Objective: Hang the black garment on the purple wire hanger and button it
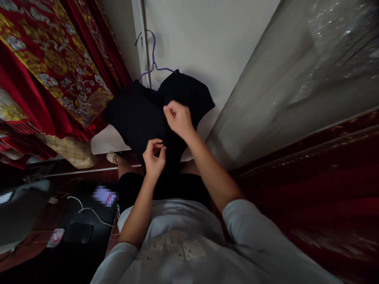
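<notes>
A dark, nearly black shirt hangs in front of me on a purple hanger. My right hand is raised over the upper part of the shirt, its fingers curled into a closed pinch. Lower down and to the left, my left hand holds thumb and fingertips close together over the front of the cloth. Anything between the fingers of either hand is too small or dark to make out. The shirt's lower end merges with the dark shorts on my lap.
Red embroidered cloth hangs at the left. A black bench holds a lit phone, a white cable and a patterned case. A plastic-wrapped panel leans at the right, against the white wall.
</notes>
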